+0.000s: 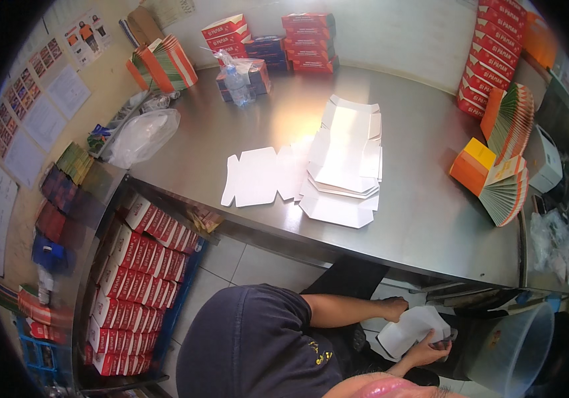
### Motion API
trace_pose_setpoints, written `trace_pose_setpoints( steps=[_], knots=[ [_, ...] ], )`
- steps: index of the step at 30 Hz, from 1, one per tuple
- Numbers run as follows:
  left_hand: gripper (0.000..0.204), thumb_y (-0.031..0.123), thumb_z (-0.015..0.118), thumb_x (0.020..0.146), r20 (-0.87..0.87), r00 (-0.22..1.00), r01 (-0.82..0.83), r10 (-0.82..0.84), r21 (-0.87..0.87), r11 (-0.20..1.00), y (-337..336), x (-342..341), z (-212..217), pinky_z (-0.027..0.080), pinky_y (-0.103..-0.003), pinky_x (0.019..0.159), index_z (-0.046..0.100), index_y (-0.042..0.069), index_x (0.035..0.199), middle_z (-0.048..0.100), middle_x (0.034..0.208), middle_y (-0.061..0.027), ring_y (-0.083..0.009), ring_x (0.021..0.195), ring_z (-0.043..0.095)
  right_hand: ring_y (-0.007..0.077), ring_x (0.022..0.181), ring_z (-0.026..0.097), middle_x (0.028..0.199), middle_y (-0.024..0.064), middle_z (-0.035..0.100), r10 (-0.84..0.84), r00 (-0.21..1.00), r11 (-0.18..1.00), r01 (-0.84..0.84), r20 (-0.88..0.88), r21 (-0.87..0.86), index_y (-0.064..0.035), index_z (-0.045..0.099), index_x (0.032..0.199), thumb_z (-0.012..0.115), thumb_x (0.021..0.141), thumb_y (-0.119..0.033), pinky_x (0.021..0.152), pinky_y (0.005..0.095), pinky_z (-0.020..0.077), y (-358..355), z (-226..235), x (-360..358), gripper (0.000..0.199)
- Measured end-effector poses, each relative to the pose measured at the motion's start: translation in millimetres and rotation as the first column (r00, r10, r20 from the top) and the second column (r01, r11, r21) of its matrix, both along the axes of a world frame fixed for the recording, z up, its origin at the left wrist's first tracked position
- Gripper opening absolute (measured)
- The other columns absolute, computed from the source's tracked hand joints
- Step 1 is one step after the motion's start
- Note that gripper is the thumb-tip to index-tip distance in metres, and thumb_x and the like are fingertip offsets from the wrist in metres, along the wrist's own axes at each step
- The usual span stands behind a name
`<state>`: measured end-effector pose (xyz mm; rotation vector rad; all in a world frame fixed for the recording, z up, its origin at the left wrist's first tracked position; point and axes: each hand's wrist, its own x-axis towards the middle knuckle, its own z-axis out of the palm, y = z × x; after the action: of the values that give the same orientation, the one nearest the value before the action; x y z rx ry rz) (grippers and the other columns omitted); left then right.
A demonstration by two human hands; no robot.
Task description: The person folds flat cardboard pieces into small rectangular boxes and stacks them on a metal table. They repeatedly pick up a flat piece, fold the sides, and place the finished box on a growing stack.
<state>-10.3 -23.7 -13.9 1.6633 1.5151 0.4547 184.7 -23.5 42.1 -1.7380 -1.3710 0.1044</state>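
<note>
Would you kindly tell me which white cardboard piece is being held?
The white piece in the right hand; the other white pieces lie on the table.

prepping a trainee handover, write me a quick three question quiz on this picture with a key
1. Multiple choice: what does the right hand hold?
A) a clear plastic bag
B) a white card piece
C) an orange carton

2. True or false: the stacked white blanks lie on the floor.

3. Fill in: the tall stack of boxes at the table's back right is mostly ____ in colour.

Key:
1. B
2. False; the stacked white blanks lie on the metal table.
3. Red
</note>
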Motion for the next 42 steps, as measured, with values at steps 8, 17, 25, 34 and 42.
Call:
trace_pose_setpoints(
  steps=[8,17,25,34,42],
  knots=[
    [0.061,0.025,0.081,0.078,-0.013,0.894,-0.436,0.447,0.197,0.878,-11.7,0.8,34.0,0.052,-0.046,0.094,0.054,0.012,0.131,0.062,0.122,-0.0193,-0.0374,0.116,0.061,0.0358,0.114,0.064,0.130,0.0257,0.061,0.278,0.929,0.912,-0.335,-0.246,-0.235,-0.0012,0.050,0.136,0.060,0.102,-0.023,0.094,0.0431,0.0509,4.0,-20.8,10.3,0.041],
    [0.025,0.024,0.068,0.099,0.684,0.665,-0.450,0.300,0.046,0.892,10.5,9.0,18.5,0.053,-0.030,0.076,0.056,0.005,0.109,0.064,0.103,-0.0055,-0.0127,0.093,0.063,0.0277,0.091,0.070,0.110,0.0194,0.070,0.661,0.747,0.744,-0.665,-0.069,-0.069,-0.0001,0.062,0.122,0.058,0.103,-0.015,0.072,0.0351,0.0548,-24.2,9.0,-57.0,0.025],
    [0.031,0.032,0.068,0.098,0.816,0.506,-0.294,0.280,-0.142,0.945,14.4,15.5,-12.3,0.059,-0.028,0.066,0.064,0.003,0.109,0.071,0.100,-0.0054,-0.0119,0.090,0.068,0.0182,0.082,0.067,0.094,0.0142,0.074,0.206,0.848,0.904,-0.356,-0.488,-0.238,0.0032,0.071,0.105,0.071,0.097,-0.029,0.072,0.0312,0.0544,-2.2,-22.3,-22.3,0.033],
    [0.036,0.036,0.067,0.099,0.763,0.570,-0.219,0.304,-0.215,0.952,1.9,14.6,19.9,0.058,-0.027,0.067,0.066,0.004,0.115,0.071,0.103,-0.0037,-0.0116,0.094,0.068,0.0150,0.086,0.066,0.101,0.0086,0.072,0.295,0.768,0.891,-0.436,-0.569,-0.127,0.0000,0.071,0.101,0.068,0.099,-0.029,0.070,0.0281,0.0523,-10.7,-17.6,-32.6,0.029],
    [0.033,0.035,0.071,0.096,0.742,0.633,-0.163,0.222,-0.152,0.975,2.7,9.4,13.5,0.058,-0.028,0.064,0.070,0.005,0.109,0.071,0.098,-0.0031,-0.0107,0.087,0.066,0.0148,0.087,0.066,0.105,0.0077,0.071,0.397,0.751,0.851,-0.516,-0.528,-0.095,-0.0015,0.069,0.099,0.069,0.099,-0.030,0.062,0.0268,0.0530,-6.0,-36.9,-20.6,0.029]
  ],
)
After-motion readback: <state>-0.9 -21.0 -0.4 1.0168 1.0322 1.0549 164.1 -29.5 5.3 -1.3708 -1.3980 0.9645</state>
